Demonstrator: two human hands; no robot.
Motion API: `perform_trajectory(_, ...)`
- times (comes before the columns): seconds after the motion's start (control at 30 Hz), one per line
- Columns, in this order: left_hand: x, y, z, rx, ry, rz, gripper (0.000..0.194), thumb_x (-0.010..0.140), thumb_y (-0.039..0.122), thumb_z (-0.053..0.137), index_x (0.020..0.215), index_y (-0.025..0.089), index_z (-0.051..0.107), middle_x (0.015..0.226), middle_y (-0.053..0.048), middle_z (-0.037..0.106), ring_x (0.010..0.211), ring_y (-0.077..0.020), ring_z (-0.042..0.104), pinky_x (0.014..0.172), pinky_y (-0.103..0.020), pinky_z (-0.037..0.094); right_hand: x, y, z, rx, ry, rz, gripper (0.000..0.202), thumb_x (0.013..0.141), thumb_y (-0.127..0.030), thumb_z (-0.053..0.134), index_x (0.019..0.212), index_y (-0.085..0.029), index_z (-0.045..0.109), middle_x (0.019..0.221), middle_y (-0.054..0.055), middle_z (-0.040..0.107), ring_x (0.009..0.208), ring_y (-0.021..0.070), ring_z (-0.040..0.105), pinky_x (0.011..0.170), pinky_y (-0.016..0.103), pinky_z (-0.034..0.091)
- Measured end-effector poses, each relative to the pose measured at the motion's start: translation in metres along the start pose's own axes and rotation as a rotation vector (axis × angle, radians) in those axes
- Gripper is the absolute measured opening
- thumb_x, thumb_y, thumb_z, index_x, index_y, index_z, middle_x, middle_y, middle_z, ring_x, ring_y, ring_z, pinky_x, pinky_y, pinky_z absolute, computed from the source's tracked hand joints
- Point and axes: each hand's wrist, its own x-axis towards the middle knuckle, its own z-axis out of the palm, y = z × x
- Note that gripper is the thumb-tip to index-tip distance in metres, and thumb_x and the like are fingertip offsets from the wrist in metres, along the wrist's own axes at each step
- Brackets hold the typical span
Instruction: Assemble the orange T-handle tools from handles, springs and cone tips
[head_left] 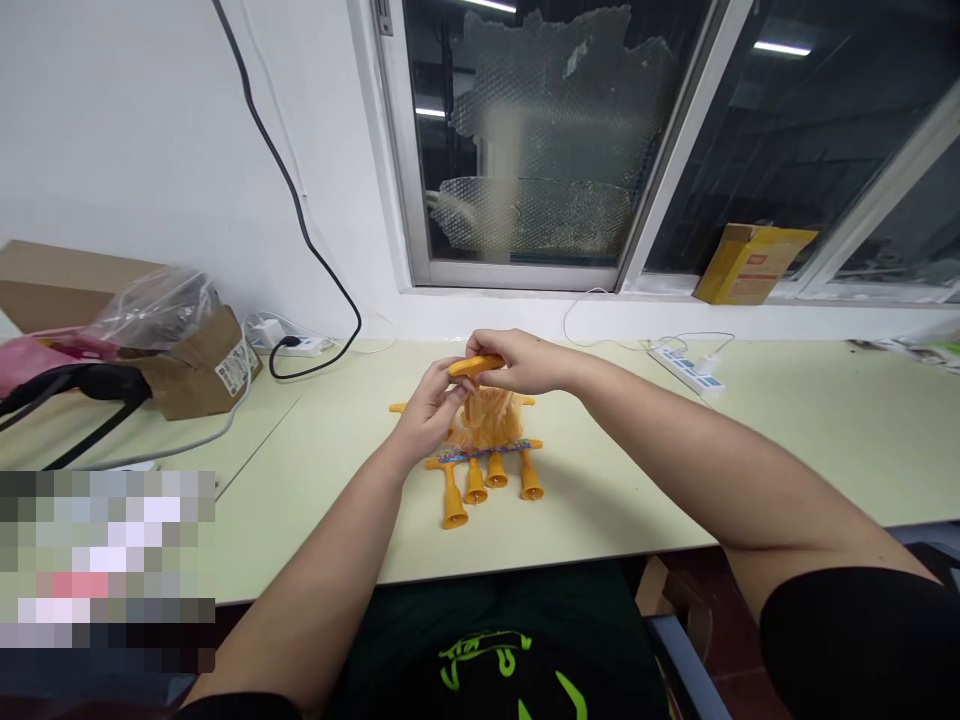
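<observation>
Over the table, my left hand and my right hand are both closed on one yellow-orange plastic piece. Its long, rounded bar lies nearly level between my fingers, and its lower part is partly hidden by my left fingers. Just below and behind the hands is a clear plastic bag with yellow-orange parts in it and a blue patterned strip along its near edge. Several yellow-orange bell-shaped pieces lie at that edge, their flared ends towards me.
On the left stand an open cardboard box with clear plastic in it and a black strap. Power strips with cables lie along the wall. A yellow package leans on the window sill. The table's front edge runs close to my body.
</observation>
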Motion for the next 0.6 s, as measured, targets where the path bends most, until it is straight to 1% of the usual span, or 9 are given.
perform_trajectory(0.07,-0.004,-0.003,0.001,-0.034,0.031,0.006,0.015,0.102,0.03,0.052,0.1,0.023,0.065,0.129,-0.011,0.058,0.128,-0.0249,0.055,0.111,-0.046,0.047,0.003,0.001,0.005,0.083,-0.051,0.13,0.016,0.085,-0.023,0.066,0.097,-0.019,0.056,0.089,0.002,0.07,0.076,0.0154,0.061,0.069,0.026,0.045)
perform_trajectory(0.13,-0.009,-0.005,0.002,-0.057,0.067,0.0,0.015,0.102,0.031,0.053,0.1,0.023,0.066,0.127,-0.011,0.058,0.126,-0.025,0.057,0.109,-0.048,0.048,0.005,0.004,0.01,0.195,-0.116,0.28,0.011,0.09,-0.026,0.063,0.094,-0.02,0.055,0.088,0.004,0.072,0.072,0.0156,0.064,0.067,0.025,0.048)
perform_trajectory(0.17,-0.011,-0.006,0.003,-0.063,0.083,-0.006,0.015,0.102,0.031,0.053,0.101,0.023,0.066,0.127,-0.011,0.059,0.125,-0.0252,0.058,0.108,-0.048,0.049,0.006,0.006,0.012,0.229,-0.145,0.327,0.009,0.092,-0.027,0.06,0.093,-0.02,0.055,0.088,0.004,0.073,0.072,0.0157,0.065,0.067,0.025,0.048)
perform_trajectory(0.2,-0.013,-0.006,0.003,-0.07,0.097,-0.014,0.015,0.102,0.032,0.054,0.101,0.023,0.066,0.127,-0.011,0.059,0.125,-0.0255,0.058,0.107,-0.048,0.05,0.007,0.007,0.013,0.227,-0.175,0.343,0.008,0.094,-0.026,0.057,0.09,-0.019,0.056,0.088,0.005,0.073,0.073,0.0158,0.065,0.067,0.025,0.048)
perform_trajectory(0.27,-0.015,-0.005,0.004,-0.094,0.114,-0.027,0.015,0.102,0.032,0.055,0.101,0.022,0.067,0.128,-0.012,0.059,0.126,-0.0262,0.06,0.106,-0.049,0.052,0.007,0.008,0.011,0.119,-0.248,0.296,0.014,0.095,-0.023,0.053,0.083,-0.018,0.058,0.085,0.005,0.071,0.074,0.0157,0.064,0.067,0.025,0.046)
perform_trajectory(0.37,-0.016,-0.002,0.004,-0.109,0.128,-0.038,0.015,0.101,0.031,0.056,0.101,0.022,0.067,0.128,-0.012,0.059,0.12,-0.0252,0.064,0.103,-0.048,0.054,0.007,0.007,0.006,-0.067,-0.366,0.166,0.022,0.094,-0.022,0.05,0.075,-0.017,0.061,0.077,0.002,0.068,0.072,0.0143,0.059,0.065,0.024,0.042)
perform_trajectory(0.43,-0.016,0.001,0.004,-0.07,0.13,-0.038,0.014,0.101,0.031,0.056,0.101,0.022,0.067,0.125,-0.011,0.061,0.117,-0.0245,0.065,0.1,-0.047,0.056,0.007,0.005,0.004,-0.08,-0.389,0.144,0.02,0.094,-0.023,0.052,0.08,-0.017,0.065,0.078,0.001,0.069,0.072,0.0139,0.06,0.066,0.023,0.043)
perform_trajectory(0.5,-0.015,0.003,0.003,-0.016,0.14,-0.037,0.015,0.1,0.032,0.056,0.1,0.022,0.068,0.12,-0.011,0.063,0.116,-0.0241,0.065,0.097,-0.044,0.057,0.008,0.005,0.005,-0.048,-0.373,0.186,0.017,0.094,-0.026,0.054,0.091,-0.018,0.069,0.084,0.001,0.072,0.076,0.0142,0.065,0.069,0.023,0.045)
perform_trajectory(0.6,-0.015,0.007,0.003,0.02,0.176,-0.045,0.016,0.099,0.032,0.058,0.099,0.022,0.07,0.11,-0.009,0.065,0.11,-0.0225,0.065,0.09,-0.04,0.059,0.009,0.005,0.008,0.011,-0.359,0.241,0.019,0.095,-0.029,0.056,0.105,-0.019,0.069,0.094,0.003,0.074,0.075,0.0137,0.068,0.069,0.022,0.049)
